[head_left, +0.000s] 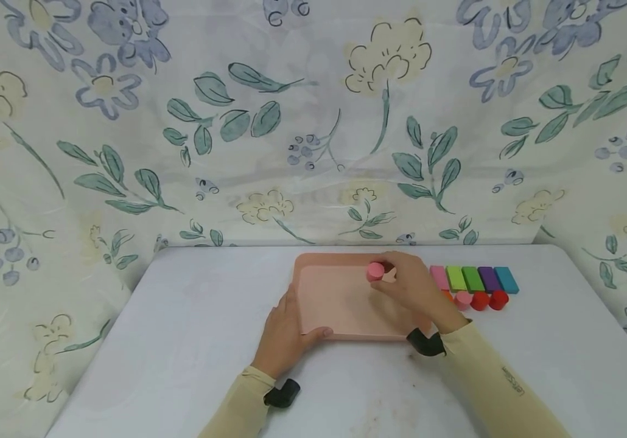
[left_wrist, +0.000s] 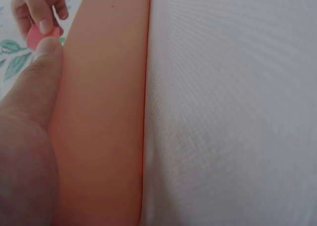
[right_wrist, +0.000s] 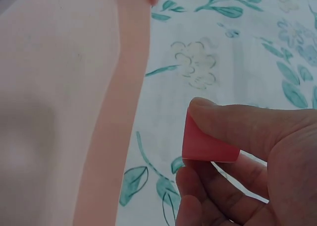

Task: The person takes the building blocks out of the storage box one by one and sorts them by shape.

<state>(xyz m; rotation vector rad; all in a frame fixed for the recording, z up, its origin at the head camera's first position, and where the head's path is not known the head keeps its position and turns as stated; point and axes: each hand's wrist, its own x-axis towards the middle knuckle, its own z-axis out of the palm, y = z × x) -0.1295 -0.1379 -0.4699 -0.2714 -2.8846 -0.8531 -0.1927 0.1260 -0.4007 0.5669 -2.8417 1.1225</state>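
A shallow pink tray (head_left: 313,333) lies on the white table. My left hand (head_left: 285,334) rests at its front left corner, with straight fingers along the left side and the thumb (left_wrist: 34,82) extended against the front wall. Above the tray's right part, my right hand (head_left: 406,283) pinches a small pink cylinder block (head_left: 375,272) between thumb and fingers. In the right wrist view the pink block (right_wrist: 205,141) shows held up in the fingertips, apart from the tray's rim (right_wrist: 106,117). The left wrist view shows the right hand and block beyond my thumb.
Right of the tray stands a row of rectangular blocks: pink (head_left: 439,277), yellow-green (head_left: 456,278), green, purple and blue (head_left: 507,280). Before them sit round blocks, pink (head_left: 462,300), red (head_left: 479,300) and a partly hidden orange one. Floral cloth (head_left: 313,121) hangs behind the table.
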